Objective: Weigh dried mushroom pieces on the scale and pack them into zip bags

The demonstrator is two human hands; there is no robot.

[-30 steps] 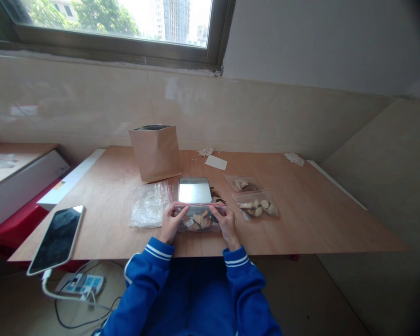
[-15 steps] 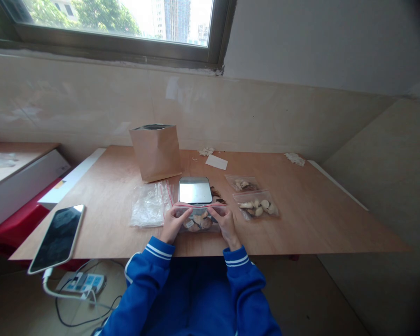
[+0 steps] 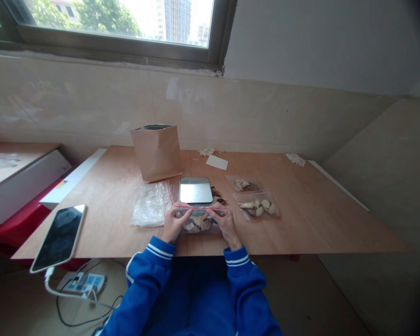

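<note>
A clear zip bag [image 3: 200,226] with a red seal strip lies at the table's front edge, holding brown dried pieces that look like mushrooms. My left hand [image 3: 175,221] pinches its top edge on the left, thumb along the strip. On the right part of the same edge, my right hand [image 3: 224,224] grips with thumb and fingers. Just beyond the bag sits a flat silver scale [image 3: 195,190]. Some loose dark brown pieces [image 3: 217,196] lie at the scale's right side, partly hidden by the bag and my right hand.
Left of my hands is a stack of clear bags [image 3: 150,205], with an open brown paper bag [image 3: 157,154] upright behind. Two filled zip bags [image 3: 259,206] lie to the right. A white card [image 3: 217,162] is at the back. A tablet [image 3: 60,235] with a cable overhangs the front left edge.
My right thumb and fingers have shifted slightly left along the bag's seal, and more of the strip's right end shows. My left hand keeps its hold.
</note>
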